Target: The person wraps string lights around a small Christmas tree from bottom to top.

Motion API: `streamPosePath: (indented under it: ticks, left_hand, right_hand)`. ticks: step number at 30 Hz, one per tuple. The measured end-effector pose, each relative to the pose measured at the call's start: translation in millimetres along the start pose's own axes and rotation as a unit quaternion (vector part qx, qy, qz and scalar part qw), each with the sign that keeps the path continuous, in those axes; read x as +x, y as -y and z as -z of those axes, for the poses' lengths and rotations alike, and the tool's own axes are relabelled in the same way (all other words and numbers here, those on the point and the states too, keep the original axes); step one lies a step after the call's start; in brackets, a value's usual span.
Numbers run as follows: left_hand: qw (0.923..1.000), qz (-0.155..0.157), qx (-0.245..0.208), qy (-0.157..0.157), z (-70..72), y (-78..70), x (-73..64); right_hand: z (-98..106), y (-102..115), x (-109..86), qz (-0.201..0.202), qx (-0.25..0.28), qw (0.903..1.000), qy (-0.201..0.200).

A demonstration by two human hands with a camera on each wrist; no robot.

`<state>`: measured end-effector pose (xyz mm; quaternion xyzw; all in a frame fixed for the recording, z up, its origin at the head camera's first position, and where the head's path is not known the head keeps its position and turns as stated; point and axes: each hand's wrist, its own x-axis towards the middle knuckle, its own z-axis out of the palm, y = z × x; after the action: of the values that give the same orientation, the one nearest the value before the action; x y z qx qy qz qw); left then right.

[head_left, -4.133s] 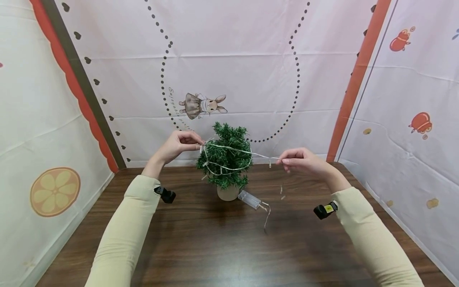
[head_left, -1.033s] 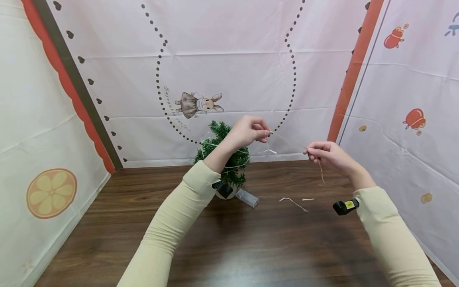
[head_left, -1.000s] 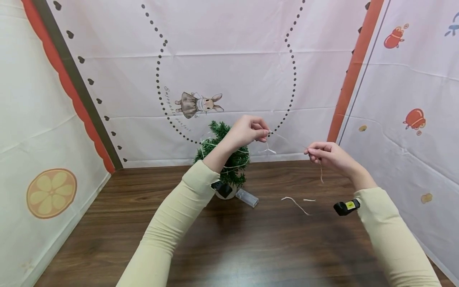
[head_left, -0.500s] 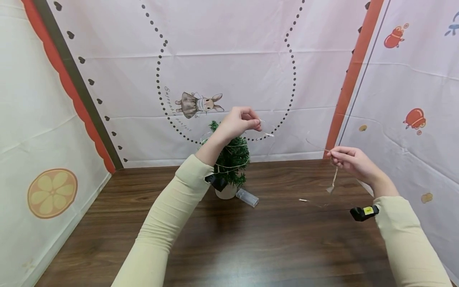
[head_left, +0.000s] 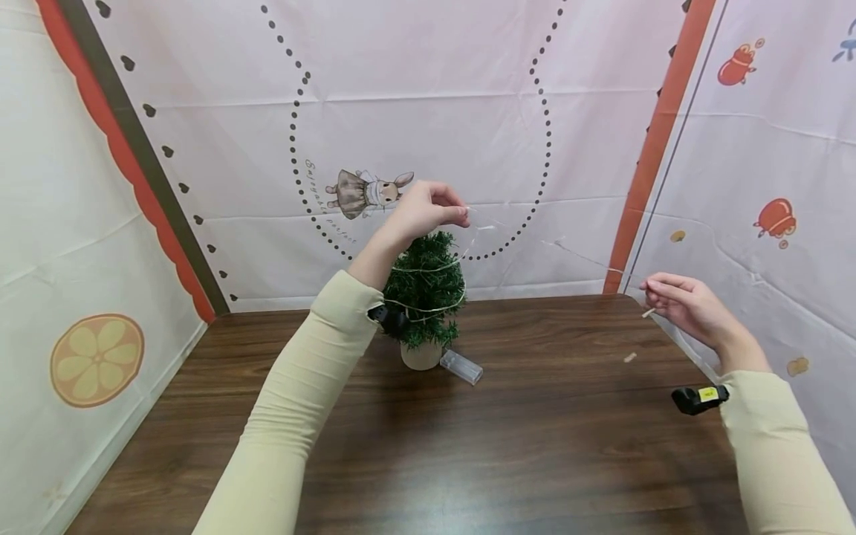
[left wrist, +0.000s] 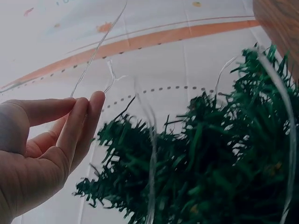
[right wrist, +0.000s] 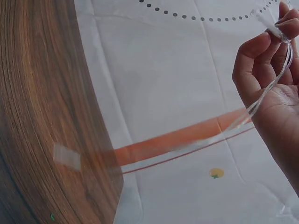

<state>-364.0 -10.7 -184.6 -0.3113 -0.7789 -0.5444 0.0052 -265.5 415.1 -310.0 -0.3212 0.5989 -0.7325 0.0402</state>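
A small green artificial tree (head_left: 431, 286) stands in a pale pot (head_left: 421, 357), with a clear wire of string lights looped around its foliage. Above the treetop, my left hand (head_left: 428, 210) pinches the string lights between thumb and fingertips. Close by it in the left wrist view, a loop of wire (left wrist: 152, 163) runs down over the branches. Off to the right, my right hand (head_left: 692, 306) grips another stretch of the string lights (head_left: 588, 258), which spans the air toward the left hand. From the right hand a loose length trails down, blurred in the right wrist view.
A clear battery box (head_left: 461, 367) lies on the dark wooden table (head_left: 521, 453) beside the pot. Patterned fabric (head_left: 428, 59) rises behind the table and along both sides. Each forearm carries a black wrist camera (head_left: 698, 400).
Over the last second my left hand rises and shifts left over the treetop. My right hand moves right, drawing the span of string lights longer, and the loose end trails farther right.
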Motion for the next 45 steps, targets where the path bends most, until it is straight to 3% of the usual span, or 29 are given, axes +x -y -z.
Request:
streamPosePath:
  ticks: [8,14,21,29,36,45]
  left_hand:
    - [0.9998,0.012,0.013,0.006,6.8,-1.1,4.8]
    - [0.9996,0.011,0.024,0.006,11.2,-0.6,10.6]
    - [0.9965,0.049,0.051,0.044,14.5,2.7,20.9]
    - [0.9935,0.085,0.039,0.066,23.1,7.8,27.0]
    - [0.9916,0.118,0.015,0.051,34.2,20.0,32.6]
    - [0.9908,0.13,-0.035,0.014,43.8,36.2,32.7]
  right_hand:
    - [-1,9,-1.4,0.004,-0.007,0.9998,-0.019]
    - [-7,18,12.1,0.019,0.002,0.9994,-0.028]
    - [-15,27,36.6,0.03,-0.001,0.9991,-0.029]
    - [-20,26,57.3,0.025,0.032,0.9986,-0.035]
    - [-24,25,66.7,0.023,0.079,0.9945,-0.065]
    - [-39,25,83.6,0.013,0.054,0.9938,-0.096]
